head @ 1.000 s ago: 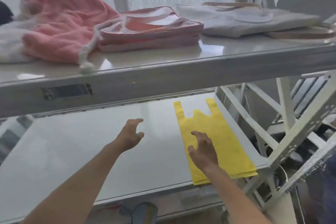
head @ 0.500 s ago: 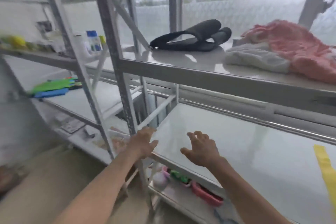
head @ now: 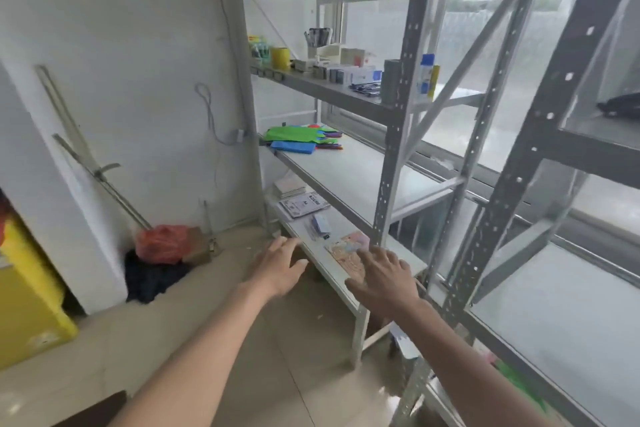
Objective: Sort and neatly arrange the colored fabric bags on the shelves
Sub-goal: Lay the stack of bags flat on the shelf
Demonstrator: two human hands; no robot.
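Note:
A pile of colored fabric bags lies at the far left end of the middle shelf (head: 363, 177) of the left rack: a green bag (head: 294, 133) on top, a blue bag (head: 292, 146) in front, red and purple edges behind. My left hand (head: 278, 269) and my right hand (head: 384, 279) hover open and empty in front of the rack's lowest shelf, well below and short of the bags. The yellow bag is out of view.
The lowest shelf (head: 332, 267) holds papers and cards. The upper shelf carries boxes, bottles and a yellow tin (head: 280, 58). A perforated upright (head: 394, 135) stands between me and the shelves. A mop with an orange bag (head: 162, 243) leans in the corner; a yellow bin (head: 27, 298) sits left.
My view has swung left from the right rack and its yellow bag to the left rack. Both hands stay open and empty and moved along, now before the lowest shelf.

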